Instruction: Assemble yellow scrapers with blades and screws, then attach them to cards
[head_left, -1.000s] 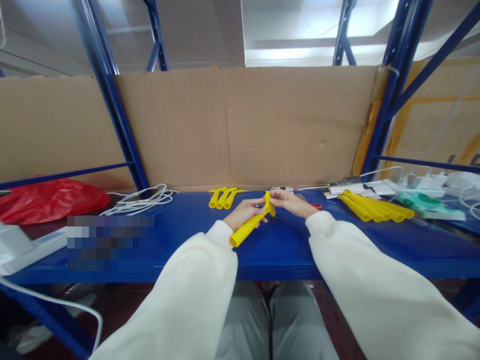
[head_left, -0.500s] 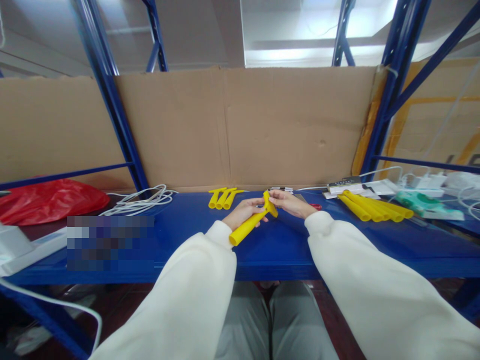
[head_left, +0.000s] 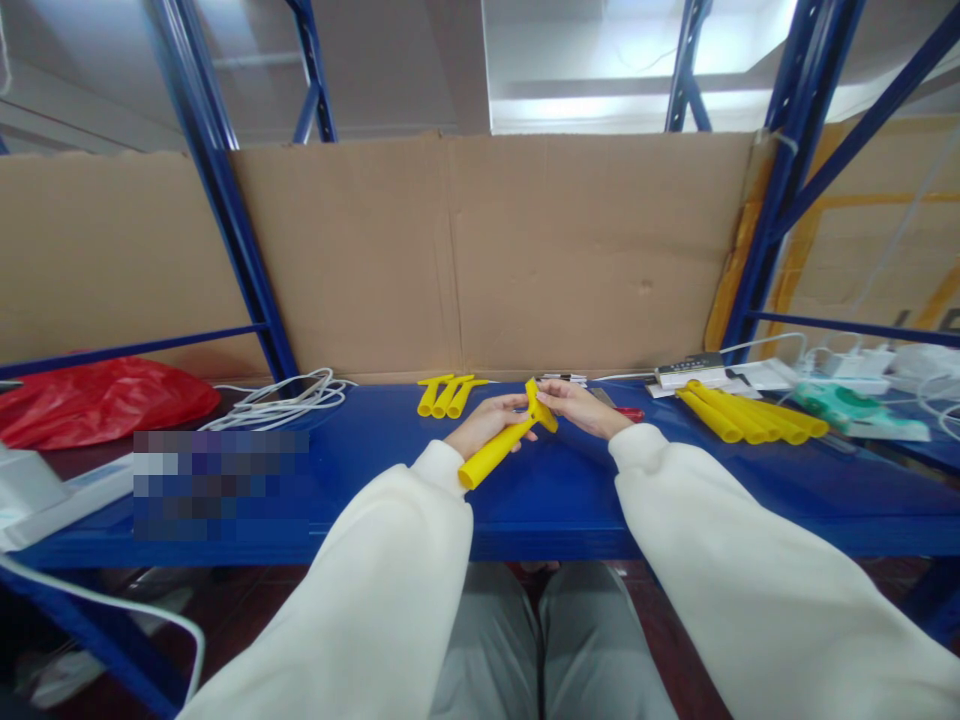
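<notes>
A yellow T-shaped plastic piece with a tapered hollow tube (head_left: pixel 491 458) is held above the blue bench, its wide open end toward me and to the left. My left hand (head_left: pixel 489 424) is closed round the narrow part of the tube, near the crosspiece. At the crosspiece, my right hand (head_left: pixel 574 402) pinches the upper end with thumb and fingers. Whether the right fingers also hold something small is hidden. Behind my left hand lie several similar yellow T-shaped pieces (head_left: pixel 452 398). Beside my right hand lies a red-handled tool (head_left: pixel 630 413), partly hidden.
Several yellow tubes (head_left: pixel 739 412) lie side by side at the right, next to a green-and-white packet (head_left: pixel 847 405). At the left are a coiled white cable (head_left: pixel 289 400), a red plastic bag (head_left: pixel 112 400) and a white power strip (head_left: pixel 82 500). Cardboard (head_left: pixel 525 250) stands behind the blue bench (head_left: pixel 375 480).
Both hands keep their hold on the yellow piece and barely move. Its crosspiece has turned very slightly; the things on the bench stay as they were.
</notes>
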